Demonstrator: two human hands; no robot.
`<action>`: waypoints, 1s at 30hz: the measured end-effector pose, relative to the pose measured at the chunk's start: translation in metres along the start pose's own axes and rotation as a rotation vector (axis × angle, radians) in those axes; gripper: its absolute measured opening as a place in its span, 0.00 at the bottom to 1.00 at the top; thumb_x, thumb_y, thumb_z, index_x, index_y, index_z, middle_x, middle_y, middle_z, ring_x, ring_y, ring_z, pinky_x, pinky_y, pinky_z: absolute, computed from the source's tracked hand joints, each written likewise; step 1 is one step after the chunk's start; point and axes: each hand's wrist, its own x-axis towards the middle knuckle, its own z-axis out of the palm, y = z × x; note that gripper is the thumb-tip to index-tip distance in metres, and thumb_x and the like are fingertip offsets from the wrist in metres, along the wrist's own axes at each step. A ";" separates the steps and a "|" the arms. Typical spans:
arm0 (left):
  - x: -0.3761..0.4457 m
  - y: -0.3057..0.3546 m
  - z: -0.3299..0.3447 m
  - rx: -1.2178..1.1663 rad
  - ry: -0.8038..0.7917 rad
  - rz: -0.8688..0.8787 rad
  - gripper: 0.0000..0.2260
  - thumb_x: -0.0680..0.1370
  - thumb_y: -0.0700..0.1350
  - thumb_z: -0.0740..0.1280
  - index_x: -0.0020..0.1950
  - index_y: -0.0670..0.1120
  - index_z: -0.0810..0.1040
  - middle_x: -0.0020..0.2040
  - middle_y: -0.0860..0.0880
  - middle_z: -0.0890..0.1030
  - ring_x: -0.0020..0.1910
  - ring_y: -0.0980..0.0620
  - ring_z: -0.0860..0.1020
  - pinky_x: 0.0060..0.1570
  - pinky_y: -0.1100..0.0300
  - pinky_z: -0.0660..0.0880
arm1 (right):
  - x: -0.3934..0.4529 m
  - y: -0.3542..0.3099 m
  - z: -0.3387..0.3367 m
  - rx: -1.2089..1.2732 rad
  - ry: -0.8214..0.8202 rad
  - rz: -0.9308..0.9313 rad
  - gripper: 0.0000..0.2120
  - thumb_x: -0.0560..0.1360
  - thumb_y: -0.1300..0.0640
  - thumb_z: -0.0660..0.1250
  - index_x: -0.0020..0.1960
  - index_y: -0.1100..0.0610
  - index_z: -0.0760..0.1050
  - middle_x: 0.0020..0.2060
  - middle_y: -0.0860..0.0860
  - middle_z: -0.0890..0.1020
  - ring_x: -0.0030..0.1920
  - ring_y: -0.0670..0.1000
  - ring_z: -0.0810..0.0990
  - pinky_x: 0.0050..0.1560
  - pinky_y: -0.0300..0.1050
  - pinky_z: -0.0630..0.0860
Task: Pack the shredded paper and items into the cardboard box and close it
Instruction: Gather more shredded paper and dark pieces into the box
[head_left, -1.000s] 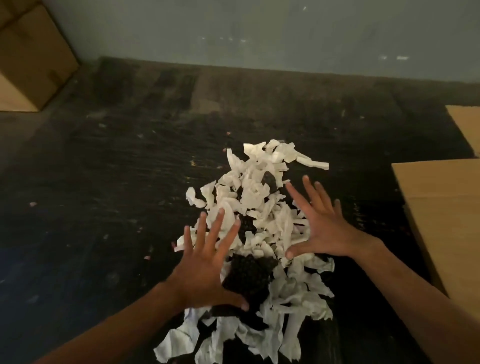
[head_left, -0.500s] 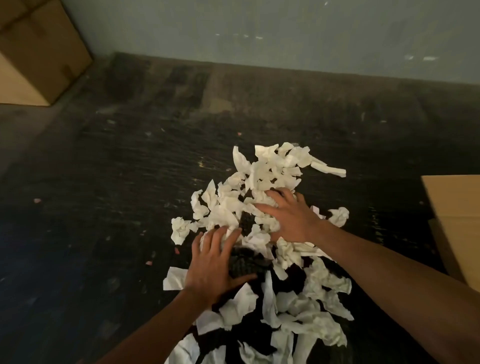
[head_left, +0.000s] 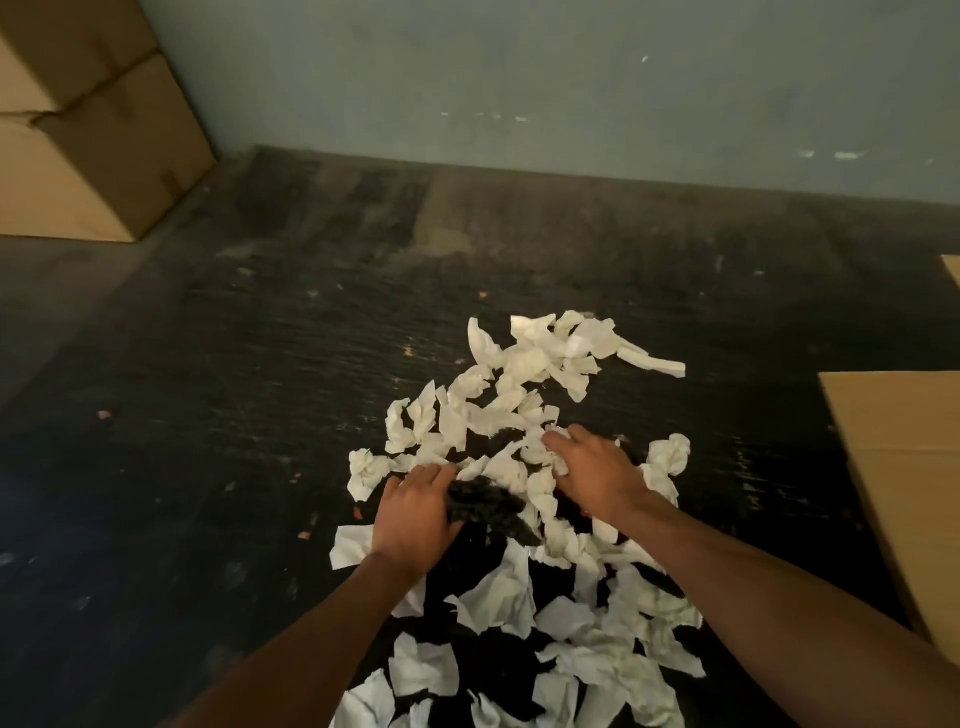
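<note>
Head view: paper (head_left: 524, 431) scattered over dark floor (head_left: 208, 415), centre down to 6 o'clock. Left hand (head_left: 415, 512) curled round black clump (head_left: 480, 501). Right hand (head_left: 592, 470) pressed onto scraps, fingers bent, grip unclear. Box (head_left: 904, 467) at 3 o'clock. Stacked cartons (head_left: 88, 130) at 10 o'clock.

A single head-worn camera looks forward and steeply down, close over the dark worktop (head_left: 260, 415). Both forearms enter from the bottom edge. The grey wall (head_left: 519, 78) runs across the top, stacked boxes (head_left: 78, 156) at upper left, a cardboard box (head_left: 904, 467) at the right edge.
</note>
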 end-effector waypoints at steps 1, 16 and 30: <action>0.000 0.001 -0.007 -0.020 -0.015 -0.017 0.25 0.76 0.53 0.69 0.72 0.49 0.69 0.64 0.50 0.78 0.63 0.50 0.75 0.67 0.50 0.70 | -0.002 0.002 -0.006 0.043 0.005 0.039 0.23 0.77 0.54 0.64 0.72 0.50 0.66 0.61 0.57 0.74 0.57 0.60 0.77 0.55 0.53 0.77; -0.025 0.069 -0.136 -0.198 0.255 -0.136 0.09 0.78 0.53 0.66 0.54 0.49 0.76 0.43 0.53 0.77 0.42 0.53 0.78 0.47 0.53 0.79 | -0.063 0.022 -0.131 0.501 0.423 0.197 0.18 0.76 0.47 0.65 0.63 0.52 0.75 0.49 0.53 0.83 0.50 0.54 0.81 0.52 0.52 0.79; -0.097 0.155 -0.210 -0.257 0.407 -0.049 0.10 0.79 0.56 0.63 0.54 0.51 0.74 0.42 0.49 0.80 0.40 0.48 0.81 0.46 0.46 0.81 | -0.194 0.028 -0.225 0.492 0.672 0.189 0.12 0.77 0.51 0.65 0.58 0.52 0.78 0.43 0.52 0.83 0.43 0.53 0.80 0.45 0.50 0.77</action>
